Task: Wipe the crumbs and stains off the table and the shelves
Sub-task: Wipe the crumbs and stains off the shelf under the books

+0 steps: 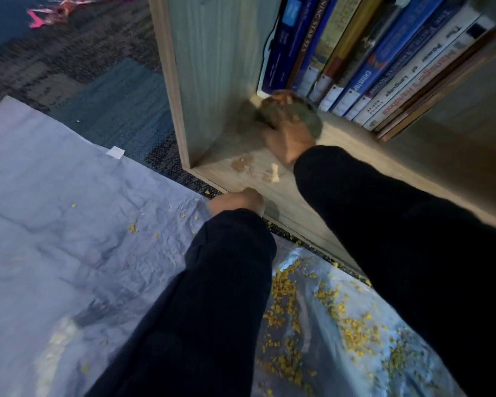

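Several book spines (364, 70) read "Manager's Handbook", "CHRISTOP".

Bottom wooden shelf (355, 156) of a bookcase, standing on patterned carpet (103, 90). A row of leaning books (370, 61) occupies the shelf's rear. Before the books, the right hand (287, 141) rests on a grey-green cloth (292, 116). Pale crumbs (274, 170) lie nearer the shelf's front edge, where the left hand (236, 200) sits. A crinkled plastic sheet (69, 239) bearing yellow crumbs (287, 296) lies on the floor in front.
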A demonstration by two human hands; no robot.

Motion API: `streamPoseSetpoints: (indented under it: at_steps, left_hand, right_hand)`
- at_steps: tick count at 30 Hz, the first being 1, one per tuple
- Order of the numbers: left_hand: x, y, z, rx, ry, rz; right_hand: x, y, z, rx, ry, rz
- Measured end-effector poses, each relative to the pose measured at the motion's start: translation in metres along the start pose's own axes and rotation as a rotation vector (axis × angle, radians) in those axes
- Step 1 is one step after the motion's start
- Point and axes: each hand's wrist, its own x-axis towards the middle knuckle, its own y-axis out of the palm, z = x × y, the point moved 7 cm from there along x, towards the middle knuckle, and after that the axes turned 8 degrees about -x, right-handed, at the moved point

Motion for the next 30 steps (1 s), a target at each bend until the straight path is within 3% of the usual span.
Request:
streamPoseSetpoints:
  at_steps: [3,6,8,10,12,15,17,21,30]
  left_hand:
    - [0.005,0.008,-0.003,-0.028,0.06,0.073]
    - [0.009,0.01,-0.002,-0.004,0.068,0.154]
    - [0.008,0.007,0.003,-0.083,0.009,0.1]
    - [0.009,0.009,0.008,-0.202,-0.061,0.062]
    - [0.01,0.01,0.007,-0.237,-0.099,0.034]
    - [0.016,0.014,0.009,-0.173,-0.086,0.051]
    - [0.015,0.01,0.006,-0.158,-0.036,0.072]
    - [0.02,0.009,0.007,-0.148,-0.037,0.031]
    - [0.023,0.011,0.01,-0.169,-0.081,0.011]
  right_hand:
    - [-0.062,0.021,0.036,0.032,-0.259,0.082]
    - [-0.099,0.021,0.012,0.057,-0.377,0.065]
    - [-0.088,0.009,-0.03,-0.013,-0.298,0.07]
    - [-0.054,-0.01,-0.074,-0.078,-0.088,0.037]
    - [-0.028,-0.017,-0.081,-0.117,0.026,0.022]
    - [-0.036,0.0,-0.048,-0.046,-0.03,0.018]
    - [-0.068,0.014,-0.03,-0.026,-0.167,0.011]
    - [-0.122,0.017,-0.06,-0.058,-0.256,0.025]
    - [0.0,-0.017,-0.039,-0.258,0.015,-0.021]
